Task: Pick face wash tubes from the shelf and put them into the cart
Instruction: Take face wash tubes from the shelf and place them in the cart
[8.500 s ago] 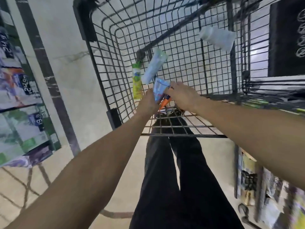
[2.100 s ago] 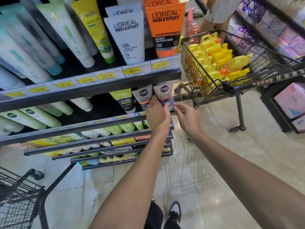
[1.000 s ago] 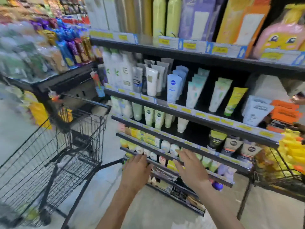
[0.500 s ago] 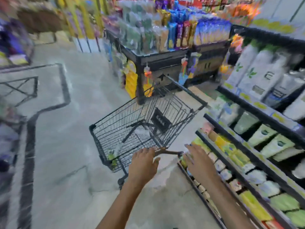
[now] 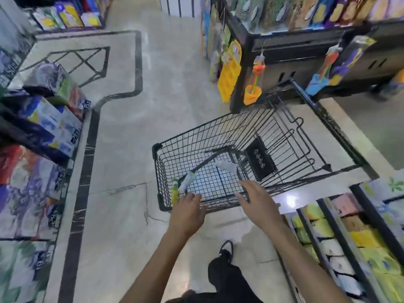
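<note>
Head view: half a second ago the cart (image 5: 218, 136) stood further up the frame, with both hands short of its near rim. Now the view has tipped downward and the cart sits closer. The left hand (image 5: 188, 209) has reached the near rim at its left corner, fingers loosely spread over the wire and holding nothing. The right hand (image 5: 255, 202) has come forward too and hovers over the near rim further right, fingers straight and apart, also with nothing in it. Whether either hand actually touches the wire cannot be told. The two hands are apart from each other, with a stretch of rim between them.

In the cart, three tubes lie on the mesh bottom. A yellow-green tube (image 5: 175, 192) stands against the near-left corner, just beside the left fingertips. A pale tube (image 5: 187, 181) leans aslant next to it, touching or almost touching it. A white tube (image 5: 226, 165) lies well apart from those two, toward the middle of the basket near the folded black seat flap (image 5: 260, 159). No other goods show in the basket.

The shelf (image 5: 349, 241) with rows of yellow and pale packs now runs along the lower right, beside the right forearm. Boxed goods (image 5: 43, 127) are stacked at the left across the tiled floor (image 5: 122, 149). One shoe (image 5: 226, 248) shows below the hands.
</note>
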A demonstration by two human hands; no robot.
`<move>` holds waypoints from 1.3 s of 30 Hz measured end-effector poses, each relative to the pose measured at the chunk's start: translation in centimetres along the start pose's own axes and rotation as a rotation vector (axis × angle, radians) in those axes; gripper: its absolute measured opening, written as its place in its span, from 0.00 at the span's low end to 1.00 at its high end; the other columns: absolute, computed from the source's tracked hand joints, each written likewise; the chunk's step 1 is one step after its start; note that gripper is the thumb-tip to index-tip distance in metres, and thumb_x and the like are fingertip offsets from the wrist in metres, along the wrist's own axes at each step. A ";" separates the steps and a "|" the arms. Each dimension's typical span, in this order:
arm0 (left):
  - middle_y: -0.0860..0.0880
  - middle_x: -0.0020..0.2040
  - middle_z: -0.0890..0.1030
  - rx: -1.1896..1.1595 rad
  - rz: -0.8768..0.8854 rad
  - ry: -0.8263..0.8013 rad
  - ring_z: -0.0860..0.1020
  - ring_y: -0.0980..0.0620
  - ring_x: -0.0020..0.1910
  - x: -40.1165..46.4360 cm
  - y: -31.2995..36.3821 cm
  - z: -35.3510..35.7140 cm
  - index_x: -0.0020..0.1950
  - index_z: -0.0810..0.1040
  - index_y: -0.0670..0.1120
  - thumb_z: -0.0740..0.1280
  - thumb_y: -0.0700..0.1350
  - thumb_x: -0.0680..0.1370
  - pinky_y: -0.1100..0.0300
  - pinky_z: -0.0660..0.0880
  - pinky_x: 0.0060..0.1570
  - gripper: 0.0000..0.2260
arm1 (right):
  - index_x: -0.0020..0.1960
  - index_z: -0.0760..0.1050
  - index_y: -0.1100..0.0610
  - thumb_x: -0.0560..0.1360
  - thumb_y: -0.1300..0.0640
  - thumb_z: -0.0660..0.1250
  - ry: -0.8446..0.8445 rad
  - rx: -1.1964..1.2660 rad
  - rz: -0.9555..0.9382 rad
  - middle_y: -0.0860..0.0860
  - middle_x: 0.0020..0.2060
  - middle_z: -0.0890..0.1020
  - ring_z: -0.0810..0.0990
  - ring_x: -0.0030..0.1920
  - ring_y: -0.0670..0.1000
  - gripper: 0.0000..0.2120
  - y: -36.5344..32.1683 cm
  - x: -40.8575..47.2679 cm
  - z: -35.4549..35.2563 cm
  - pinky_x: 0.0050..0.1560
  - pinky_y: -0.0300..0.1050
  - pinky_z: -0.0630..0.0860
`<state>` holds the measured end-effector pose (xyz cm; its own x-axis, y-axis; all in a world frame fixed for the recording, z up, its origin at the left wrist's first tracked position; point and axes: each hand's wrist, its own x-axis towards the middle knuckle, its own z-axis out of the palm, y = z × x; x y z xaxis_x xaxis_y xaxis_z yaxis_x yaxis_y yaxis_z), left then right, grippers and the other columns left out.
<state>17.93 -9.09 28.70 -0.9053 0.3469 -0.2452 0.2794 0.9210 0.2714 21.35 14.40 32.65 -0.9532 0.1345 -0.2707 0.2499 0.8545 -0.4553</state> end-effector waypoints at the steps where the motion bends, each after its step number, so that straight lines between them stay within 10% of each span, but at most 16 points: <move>1: 0.49 0.58 0.81 0.000 -0.017 -0.013 0.79 0.45 0.56 1.3 0.2 0.1 0.61 0.76 0.50 0.61 0.58 0.82 0.50 0.76 0.52 0.16 | 0.79 0.67 0.50 0.85 0.43 0.60 -0.028 0.003 0.001 0.49 0.78 0.68 0.67 0.76 0.52 0.25 0.5 1.8 -0.1 0.72 0.51 0.68; 39: 0.38 0.56 0.78 -0.131 -0.588 -0.422 0.78 0.38 0.54 33.4 -16.3 26.3 0.67 0.71 0.40 0.68 0.38 0.76 0.42 0.79 0.50 0.20 | 0.71 0.66 0.58 0.72 0.57 0.77 -0.440 -0.368 0.069 0.61 0.61 0.76 0.77 0.60 0.64 0.32 19.1 48.6 25.8 0.53 0.62 0.80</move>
<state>-8.48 -7.84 -8.41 -0.6860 -0.1347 -0.7150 -0.2785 0.9565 0.0871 -15.83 24.32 -11.07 -0.7567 0.0419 -0.6524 0.1580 0.9801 -0.1203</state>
